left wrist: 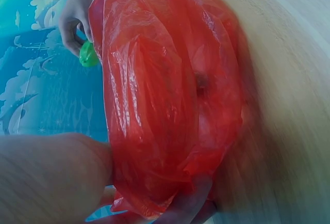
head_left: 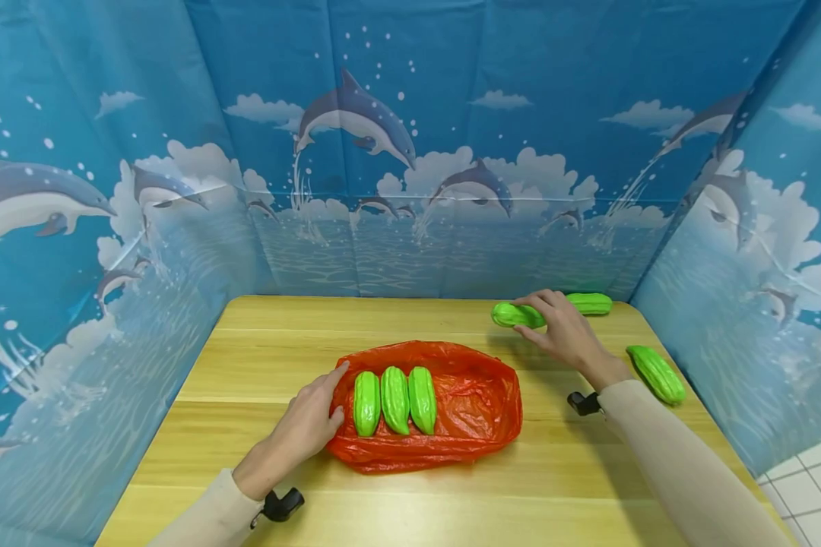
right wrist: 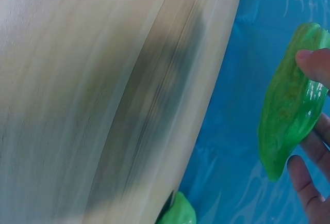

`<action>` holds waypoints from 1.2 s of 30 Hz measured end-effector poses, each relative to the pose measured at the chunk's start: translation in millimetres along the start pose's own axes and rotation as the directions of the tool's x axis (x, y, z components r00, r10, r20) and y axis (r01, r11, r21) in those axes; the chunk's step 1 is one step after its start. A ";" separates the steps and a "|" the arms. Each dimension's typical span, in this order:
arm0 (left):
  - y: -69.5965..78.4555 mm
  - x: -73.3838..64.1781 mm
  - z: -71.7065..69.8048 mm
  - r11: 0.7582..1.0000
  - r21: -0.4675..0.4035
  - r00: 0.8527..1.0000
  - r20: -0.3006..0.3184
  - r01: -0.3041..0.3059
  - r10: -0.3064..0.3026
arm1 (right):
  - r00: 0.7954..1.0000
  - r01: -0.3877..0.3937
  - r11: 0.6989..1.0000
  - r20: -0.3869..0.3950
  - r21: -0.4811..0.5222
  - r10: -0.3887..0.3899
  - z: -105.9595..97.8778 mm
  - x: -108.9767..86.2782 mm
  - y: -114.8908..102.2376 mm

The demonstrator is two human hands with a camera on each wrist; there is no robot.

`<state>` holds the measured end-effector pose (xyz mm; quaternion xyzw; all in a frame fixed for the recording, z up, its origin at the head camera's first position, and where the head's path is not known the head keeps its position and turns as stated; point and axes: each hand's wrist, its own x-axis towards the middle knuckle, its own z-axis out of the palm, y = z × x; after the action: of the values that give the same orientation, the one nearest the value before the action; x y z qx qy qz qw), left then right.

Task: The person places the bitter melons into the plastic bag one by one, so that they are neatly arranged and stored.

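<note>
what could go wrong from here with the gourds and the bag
The held gourd looks glossy and could slip from the right hand. The thin bag might sag or shift if the left hand touching it moves away. The three gourds inside could roll into the bare space beside them.

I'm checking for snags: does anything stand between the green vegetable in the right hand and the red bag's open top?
Nothing visible does: in the head view, only tabletop shows between the green vegetable and the red bag. The three vegetables inside lie toward its left end.
</note>
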<state>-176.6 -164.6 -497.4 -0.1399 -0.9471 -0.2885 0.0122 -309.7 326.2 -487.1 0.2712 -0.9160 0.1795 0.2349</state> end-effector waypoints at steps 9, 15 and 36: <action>-0.8 -1.1 1.5 1.000 -0.001 1.000 -0.003 0.004 -0.004 | 1.000 0.027 1.000 -0.011 0.017 -0.026 -1.1 -1.1 -5.1; -0.9 -1.0 1.6 1.000 0.000 1.000 -0.007 -0.002 0.002 | 0.999 0.043 0.999 -0.018 0.019 -0.042 -4.3 -0.1 -10.8; -0.3 -3.1 3.9 1.000 -0.008 1.000 -0.009 0.002 -0.003 | 0.997 0.070 0.997 0.012 0.029 -0.070 -14.8 8.2 -40.8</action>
<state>-173.6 -163.5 -501.1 -0.1374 -0.9461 -0.2929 0.0158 -287.1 297.5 -462.4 0.3075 -0.9048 0.1827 0.2313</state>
